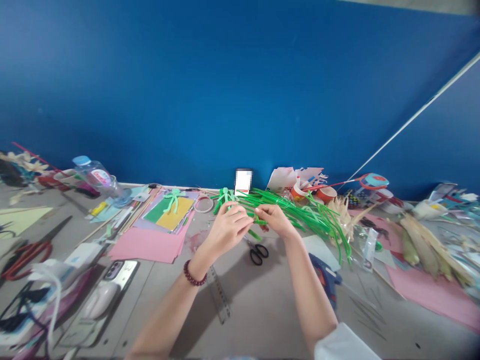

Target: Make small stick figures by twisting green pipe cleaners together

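My left hand (229, 224) and my right hand (276, 220) are close together above the middle of the table. Both have their fingers closed, pinching a short green pipe cleaner (258, 220) between them; the fingers partly hide it. Behind and to the right lies a heap of long green pipe cleaners (300, 212). A green pipe-cleaner figure (225, 194) stands just beyond my left hand, and a paler one (173, 200) lies farther left on coloured sheets. Black-handled scissors (258, 254) rest below my hands, their blades partly covered.
A clear ruler (220, 295) lies near my left forearm, a blue glue gun (325, 280) beside my right. To the left are pink paper (150, 245), a phone (101, 300), a plastic bottle (99, 176) and red-handled scissors (30, 255). Dried husks (431, 245) lie right; a lit screen (243, 181) stands against the blue wall.
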Action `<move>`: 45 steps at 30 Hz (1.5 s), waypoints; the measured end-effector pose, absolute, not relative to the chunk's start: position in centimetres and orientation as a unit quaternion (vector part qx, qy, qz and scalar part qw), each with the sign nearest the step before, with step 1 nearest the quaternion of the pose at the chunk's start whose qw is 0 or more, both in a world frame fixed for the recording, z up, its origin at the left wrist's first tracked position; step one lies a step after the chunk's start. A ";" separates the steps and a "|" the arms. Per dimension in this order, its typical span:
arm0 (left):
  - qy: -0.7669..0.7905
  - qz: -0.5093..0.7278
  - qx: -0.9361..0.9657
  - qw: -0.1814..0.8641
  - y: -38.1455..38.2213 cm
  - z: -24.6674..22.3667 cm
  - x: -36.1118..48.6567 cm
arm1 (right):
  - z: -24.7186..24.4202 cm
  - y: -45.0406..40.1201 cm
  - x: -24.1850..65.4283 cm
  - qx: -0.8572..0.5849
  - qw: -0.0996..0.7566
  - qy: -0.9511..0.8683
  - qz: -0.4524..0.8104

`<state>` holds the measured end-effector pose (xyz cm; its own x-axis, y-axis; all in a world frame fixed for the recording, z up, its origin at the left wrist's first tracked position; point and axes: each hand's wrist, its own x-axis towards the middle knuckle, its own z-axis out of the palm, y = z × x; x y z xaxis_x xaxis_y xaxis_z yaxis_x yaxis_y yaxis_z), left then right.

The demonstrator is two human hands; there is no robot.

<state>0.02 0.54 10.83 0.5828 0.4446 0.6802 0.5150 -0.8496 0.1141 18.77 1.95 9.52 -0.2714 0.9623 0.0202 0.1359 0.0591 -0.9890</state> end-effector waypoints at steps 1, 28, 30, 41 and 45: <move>-0.274 -0.387 -0.879 0.045 0.5 10.9 0.0 | 9.4 2.1 18.7 -0.442 0.406 -0.598 0.531; -0.332 -0.247 -0.891 0.188 2.4 9.4 -1.0 | 10.2 0.5 16.3 -0.509 0.239 -0.827 0.004; -0.316 -0.258 -0.898 0.164 2.2 9.6 -1.1 | 10.5 0.5 16.8 -0.495 0.266 -0.827 0.033; -0.252 -0.370 -0.894 -0.017 0.2 11.0 -0.2 | 11.6 0.5 19.9 -0.418 0.308 -0.762 0.387; -0.281 -0.457 -0.843 -0.040 0.2 10.6 0.3 | 10.9 1.2 19.7 -0.388 0.354 -0.721 0.452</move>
<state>0.25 0.23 10.63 0.4241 0.5095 0.7487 0.4371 -0.8392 0.3234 19.68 1.16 10.89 -0.4484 0.8795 0.1595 0.2400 0.2904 -0.9263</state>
